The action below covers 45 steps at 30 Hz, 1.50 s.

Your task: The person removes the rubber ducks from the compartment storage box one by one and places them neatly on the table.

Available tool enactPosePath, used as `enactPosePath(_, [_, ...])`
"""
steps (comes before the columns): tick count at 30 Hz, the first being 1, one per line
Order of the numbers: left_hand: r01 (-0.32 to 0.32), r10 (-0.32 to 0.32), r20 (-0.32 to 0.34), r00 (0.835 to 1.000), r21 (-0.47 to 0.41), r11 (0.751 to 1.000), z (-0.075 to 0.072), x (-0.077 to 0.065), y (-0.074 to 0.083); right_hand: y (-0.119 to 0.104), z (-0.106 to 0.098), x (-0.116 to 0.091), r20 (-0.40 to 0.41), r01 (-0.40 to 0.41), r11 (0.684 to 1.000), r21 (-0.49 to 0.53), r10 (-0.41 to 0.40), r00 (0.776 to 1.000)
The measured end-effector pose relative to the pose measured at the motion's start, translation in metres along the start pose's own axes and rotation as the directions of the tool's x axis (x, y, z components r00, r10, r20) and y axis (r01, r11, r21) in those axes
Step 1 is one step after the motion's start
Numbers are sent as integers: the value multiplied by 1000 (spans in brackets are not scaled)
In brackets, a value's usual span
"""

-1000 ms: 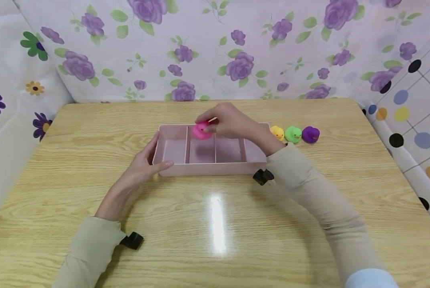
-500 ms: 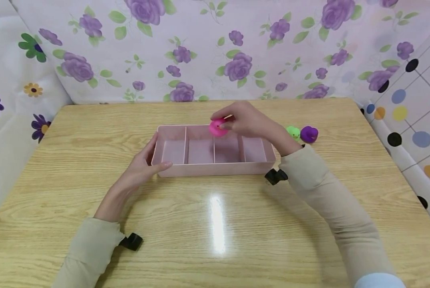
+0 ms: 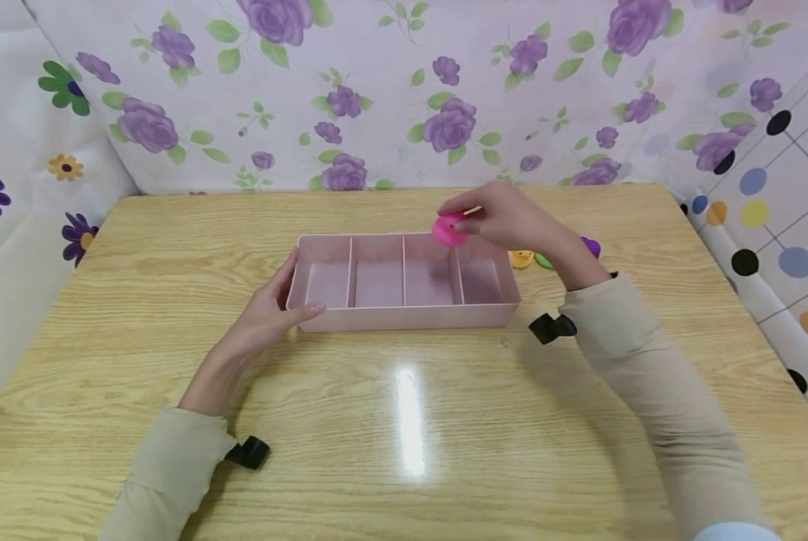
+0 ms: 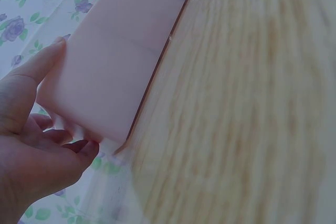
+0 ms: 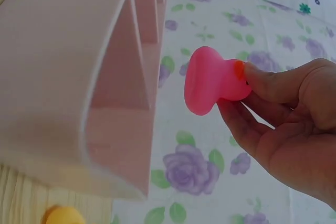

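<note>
A pink rubber duck (image 3: 449, 229) is pinched between the thumb and fingers of my right hand (image 3: 512, 218), above the back rim of a pale pink divided box (image 3: 404, 318). In the right wrist view the duck (image 5: 207, 80) shows its orange beak beside the thumb, apart from the box wall. My left hand (image 3: 265, 312) holds the box's left end, the thumb on the front and the fingers round the side. The left wrist view shows that thumb and curled fingertips against the box (image 4: 105, 66).
Right of the box stand a yellow duck (image 3: 522, 259), a green duck (image 3: 544, 261) and a purple duck (image 3: 591, 246), the latter two partly hidden by my right arm. The wooden table (image 3: 350, 421) backs onto a flowered cloth (image 3: 377, 113).
My right hand has carried the pink duck rightward along the box, from over the second compartment to near the divider of the two right ones. The left hand has stayed on the box.
</note>
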<state>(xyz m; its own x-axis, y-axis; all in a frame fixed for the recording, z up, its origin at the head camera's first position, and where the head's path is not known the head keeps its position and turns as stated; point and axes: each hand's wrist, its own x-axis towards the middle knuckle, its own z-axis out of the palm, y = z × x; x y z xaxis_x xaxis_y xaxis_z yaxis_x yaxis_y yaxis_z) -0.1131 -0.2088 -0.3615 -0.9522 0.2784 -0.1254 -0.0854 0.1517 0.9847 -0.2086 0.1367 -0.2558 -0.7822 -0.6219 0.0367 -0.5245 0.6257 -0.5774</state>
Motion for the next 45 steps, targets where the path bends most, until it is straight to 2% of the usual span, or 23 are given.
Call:
enactPosePath(11, [-7, 7, 5, 1000, 8, 1000, 0, 0, 0, 28, -10, -19, -35, -125, 992, 31, 126, 991])
enactPosePath(19, [2, -2, 1, 1000, 17, 1000, 0, 0, 1, 41, -21, -34, -47, -205, 978, 43, 207, 977])
enactPosePath(26, [-2, 2, 3, 1000, 14, 1000, 0, 0, 1, 58, -31, -50, -59, -277, 961, 8, 277, 959])
enactPosePath(37, [10, -10, -1, 1000, 11, 1000, 0, -1, 1, 87, -42, -69, -100, -317, 948, 8, 316, 943])
enactPosePath(45, [12, -11, -4, 1000, 25, 1000, 0, -1, 1, 100, -48, -78, -85, -375, 927, 11, 374, 923])
